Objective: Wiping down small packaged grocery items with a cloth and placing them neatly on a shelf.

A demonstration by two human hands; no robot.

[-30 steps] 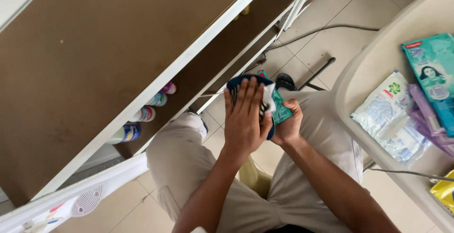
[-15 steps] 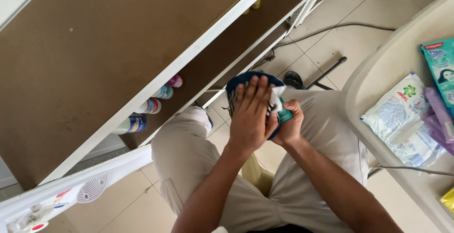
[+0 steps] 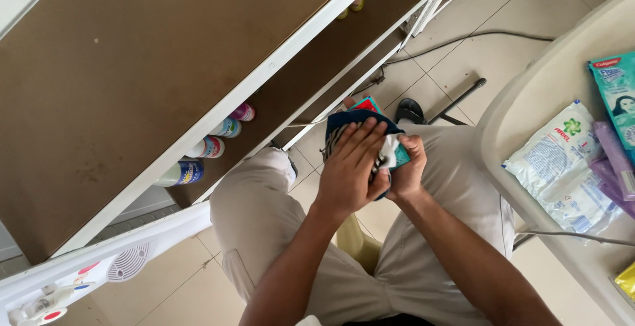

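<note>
I am seated, and both hands meet over my lap. My left hand point(image 3: 350, 170) lies flat with its fingers spread over a dark blue striped cloth point(image 3: 338, 125), pressing it against a small teal packet point(image 3: 367, 106) with a red corner. My right hand point(image 3: 407, 167) grips the packet and a white bit of the cloth from the right side. The packet is mostly hidden under the cloth and fingers.
A brown shelf unit with white edges point(image 3: 264, 78) stands to the left, with several bottles point(image 3: 208, 149) on its lower shelf. A white table point(image 3: 529, 94) on the right bears sachets and packets point(image 3: 569, 161). A cable point(image 3: 463, 38) runs over the tiled floor. A white fan point(image 3: 126, 263) sits at lower left.
The view has shifted slightly. My left hand has slid a little over the cloth, and more of the packet's top shows above it.
</note>
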